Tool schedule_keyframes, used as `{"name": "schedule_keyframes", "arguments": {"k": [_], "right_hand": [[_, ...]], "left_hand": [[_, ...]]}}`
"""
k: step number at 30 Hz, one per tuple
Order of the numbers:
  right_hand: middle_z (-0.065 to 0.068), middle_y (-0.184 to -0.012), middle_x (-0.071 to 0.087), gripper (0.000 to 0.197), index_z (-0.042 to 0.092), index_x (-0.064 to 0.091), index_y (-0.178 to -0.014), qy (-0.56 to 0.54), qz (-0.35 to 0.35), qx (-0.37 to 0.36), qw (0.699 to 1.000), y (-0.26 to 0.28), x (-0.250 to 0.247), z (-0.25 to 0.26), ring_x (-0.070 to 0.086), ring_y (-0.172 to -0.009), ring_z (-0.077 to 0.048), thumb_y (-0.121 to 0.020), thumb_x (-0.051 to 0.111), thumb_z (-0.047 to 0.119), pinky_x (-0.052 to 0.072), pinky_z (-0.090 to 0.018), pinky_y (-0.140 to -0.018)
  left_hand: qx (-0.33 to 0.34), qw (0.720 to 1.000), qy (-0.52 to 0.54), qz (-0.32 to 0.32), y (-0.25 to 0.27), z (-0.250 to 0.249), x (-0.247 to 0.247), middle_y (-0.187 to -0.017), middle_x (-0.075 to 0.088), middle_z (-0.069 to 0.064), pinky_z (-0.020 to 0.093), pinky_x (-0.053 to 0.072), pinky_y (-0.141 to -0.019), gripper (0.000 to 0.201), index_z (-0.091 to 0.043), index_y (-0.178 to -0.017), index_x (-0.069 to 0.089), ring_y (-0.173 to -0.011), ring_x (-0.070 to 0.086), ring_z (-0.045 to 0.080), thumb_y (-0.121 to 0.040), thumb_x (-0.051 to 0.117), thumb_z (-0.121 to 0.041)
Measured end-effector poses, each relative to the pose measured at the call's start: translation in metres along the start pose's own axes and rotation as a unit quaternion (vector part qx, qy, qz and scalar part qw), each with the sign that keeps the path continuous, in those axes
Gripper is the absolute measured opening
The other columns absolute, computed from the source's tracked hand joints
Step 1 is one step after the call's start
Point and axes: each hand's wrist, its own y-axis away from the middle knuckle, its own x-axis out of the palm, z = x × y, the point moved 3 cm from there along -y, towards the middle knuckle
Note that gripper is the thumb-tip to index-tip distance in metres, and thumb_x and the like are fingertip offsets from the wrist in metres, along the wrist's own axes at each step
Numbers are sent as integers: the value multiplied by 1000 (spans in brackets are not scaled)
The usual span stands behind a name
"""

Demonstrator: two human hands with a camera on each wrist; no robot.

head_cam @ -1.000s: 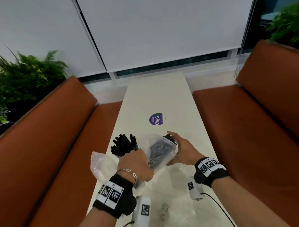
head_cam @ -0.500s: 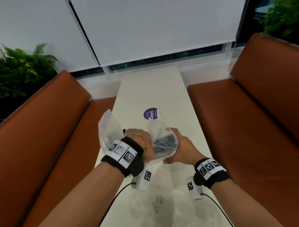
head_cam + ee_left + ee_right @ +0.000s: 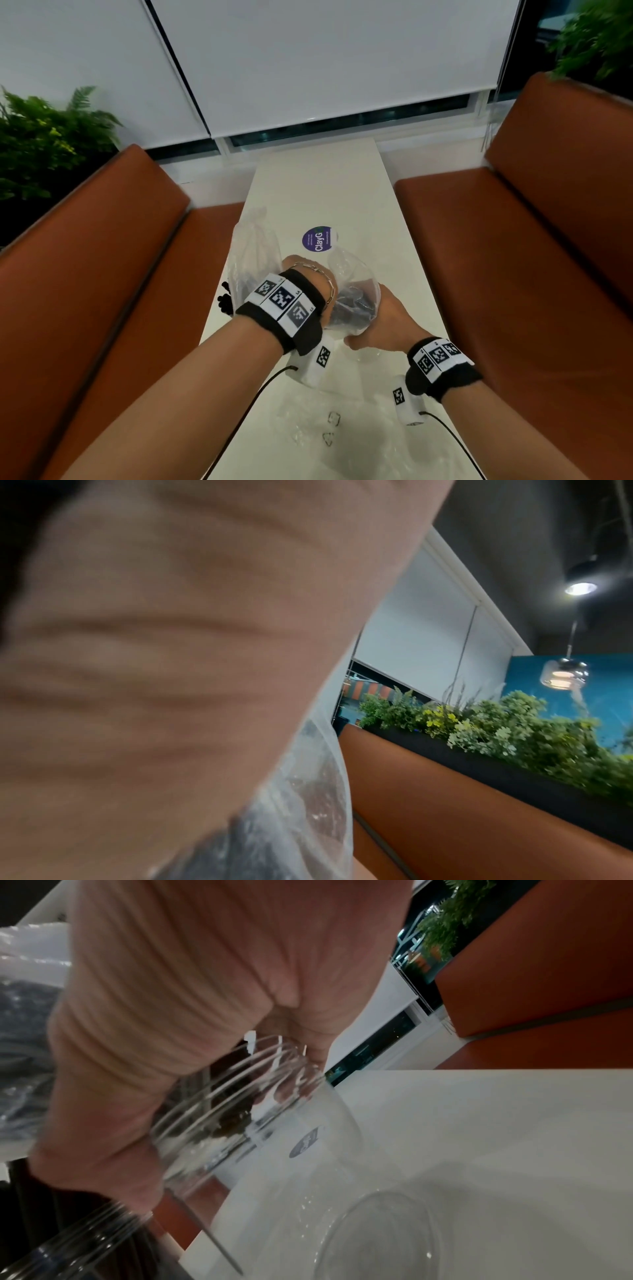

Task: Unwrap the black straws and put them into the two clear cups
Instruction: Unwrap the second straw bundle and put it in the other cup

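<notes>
A clear plastic bag of black straws (image 3: 356,303) stands on end between my hands, its loose tail pointing up. My right hand (image 3: 387,322) grips the bag low down, at the mouth of a clear cup (image 3: 274,1123) on the white table (image 3: 325,178). My left hand (image 3: 308,270) is raised and grips the plastic (image 3: 308,791) higher up. An empty wrapper (image 3: 253,250) sticks up from that same hand. Behind my left wrist, black straws (image 3: 224,301) stand in a second clear cup (image 3: 75,1237), mostly hidden.
Crumpled clear plastic (image 3: 342,428) lies on the near end of the table, and a purple round sticker (image 3: 318,238) sits further along. Orange benches flank the table on the left (image 3: 102,274) and right (image 3: 513,274). Cables trail from both wrist cameras.
My left hand has risen and swung forward, carrying the empty wrapper up. The straw bag has turned from slanted to upright in my right hand.
</notes>
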Motion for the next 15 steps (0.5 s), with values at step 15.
{"name": "schedule_keyframes", "arguments": {"k": [15], "right_hand": [[17, -80, 57, 23, 5, 68, -95, -110, -16, 90, 990, 24, 22, -11, 66, -78, 15, -82, 86, 1, 49, -1, -67]], "left_hand": [[51, 973, -218, -49, 0, -71, -36, -145, 63, 9, 63, 34, -118, 44, -12, -146, 57, -139, 52, 39, -111, 40, -31]]}}
